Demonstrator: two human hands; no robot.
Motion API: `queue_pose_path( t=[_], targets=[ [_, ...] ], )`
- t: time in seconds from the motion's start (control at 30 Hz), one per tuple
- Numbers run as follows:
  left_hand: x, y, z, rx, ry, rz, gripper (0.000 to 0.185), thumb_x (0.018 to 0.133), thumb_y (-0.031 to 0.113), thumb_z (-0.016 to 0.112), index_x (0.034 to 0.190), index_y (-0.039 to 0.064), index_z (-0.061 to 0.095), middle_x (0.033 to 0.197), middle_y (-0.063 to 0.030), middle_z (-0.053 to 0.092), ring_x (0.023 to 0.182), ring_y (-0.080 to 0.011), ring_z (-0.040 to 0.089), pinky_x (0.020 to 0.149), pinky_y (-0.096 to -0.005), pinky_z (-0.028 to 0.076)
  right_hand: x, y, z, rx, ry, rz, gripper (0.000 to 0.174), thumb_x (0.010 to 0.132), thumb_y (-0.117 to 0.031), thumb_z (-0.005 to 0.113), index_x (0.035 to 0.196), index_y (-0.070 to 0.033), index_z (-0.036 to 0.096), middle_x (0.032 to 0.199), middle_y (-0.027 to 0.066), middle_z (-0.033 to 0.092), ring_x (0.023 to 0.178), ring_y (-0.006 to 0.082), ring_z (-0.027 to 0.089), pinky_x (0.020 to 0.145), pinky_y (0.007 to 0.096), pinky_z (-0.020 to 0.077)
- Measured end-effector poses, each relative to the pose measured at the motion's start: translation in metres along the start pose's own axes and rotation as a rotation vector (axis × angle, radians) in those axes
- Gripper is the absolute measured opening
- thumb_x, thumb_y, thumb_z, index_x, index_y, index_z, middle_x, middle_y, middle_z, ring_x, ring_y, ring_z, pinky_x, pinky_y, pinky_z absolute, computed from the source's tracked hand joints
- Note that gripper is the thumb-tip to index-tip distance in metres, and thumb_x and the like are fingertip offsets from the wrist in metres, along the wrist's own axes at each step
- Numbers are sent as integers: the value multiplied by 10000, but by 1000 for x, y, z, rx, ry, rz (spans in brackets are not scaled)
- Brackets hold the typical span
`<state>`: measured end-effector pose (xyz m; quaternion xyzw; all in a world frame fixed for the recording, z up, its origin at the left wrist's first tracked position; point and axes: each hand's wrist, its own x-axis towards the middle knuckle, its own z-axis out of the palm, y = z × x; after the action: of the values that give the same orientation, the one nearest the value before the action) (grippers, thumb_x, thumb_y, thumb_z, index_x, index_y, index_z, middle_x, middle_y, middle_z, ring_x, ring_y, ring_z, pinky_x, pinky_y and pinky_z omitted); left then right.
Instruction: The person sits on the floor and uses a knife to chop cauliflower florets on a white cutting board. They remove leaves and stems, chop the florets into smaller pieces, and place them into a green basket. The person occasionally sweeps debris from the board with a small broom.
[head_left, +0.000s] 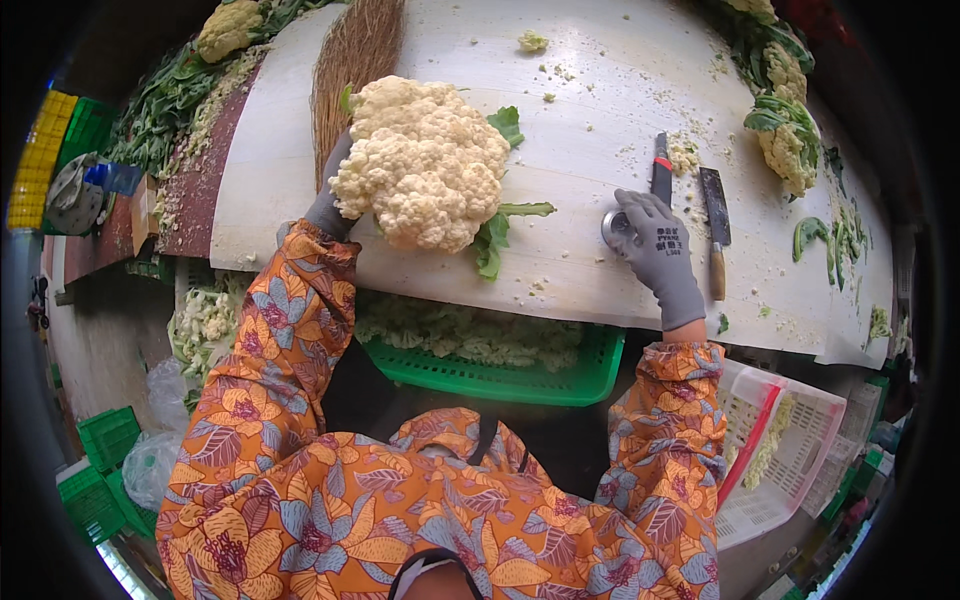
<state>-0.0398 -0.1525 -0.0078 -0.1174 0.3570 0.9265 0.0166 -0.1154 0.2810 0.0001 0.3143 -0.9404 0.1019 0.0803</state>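
Note:
My left hand (334, 196), in a grey glove, grips a large cream cauliflower head (424, 165) from its left side; most of the fingers are hidden behind it. Green leaves (491, 244) stick out at the head's right and lower edge. Over the white tabletop, my gloved right hand (654, 244) has its thumb and fingers about a round metal tool (616, 223); the rest of that tool is covered. Just beyond the fingertips lies a tool with a black handle and red band (661, 169). A wooden-handled cleaver-like knife (715, 217) lies right of this hand.
A straw broom (356, 75) lies behind the cauliflower. Below the table edge stands a green crate (555, 386) of florets, with a white plastic crate (795, 450) at right. More cauliflower (784, 146) lies far right, and leaf trimmings (161, 105) are heaped far left. Crumbs dot the tabletop (577, 142).

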Motion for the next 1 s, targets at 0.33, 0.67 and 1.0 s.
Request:
queue_pose_path(
  t=[0.33,0.67,1.0],
  targets=[
    [-32,2,36,565,168,312,381,1059,247,449,1339,-8,494,1236,-127,616,1112,-214,643,978,-367,542,23,-8,-16,429,-410,292,275,775,-212,776,938,-34,646,755,103,657,686,227,645,641,341,511],
    [-77,-25,98,677,-113,628,1099,808,473,803,1601,100,139,1641,-185,120,1509,-334,188,1211,-442,225,72,-133,-22,1396,-246,142,486,841,-430,804,1033,-7,662,886,-3,651,795,54,566,687,228,483],
    [-34,-32,86,1321,-164,1002,1254,510,401,987,1528,129,307,1580,-245,217,1481,-418,230,1185,-490,285,81,-133,-27,1384,-107,132,402,878,-404,788,946,-20,691,780,-29,627,673,26,508,586,200,418]
  ],
)
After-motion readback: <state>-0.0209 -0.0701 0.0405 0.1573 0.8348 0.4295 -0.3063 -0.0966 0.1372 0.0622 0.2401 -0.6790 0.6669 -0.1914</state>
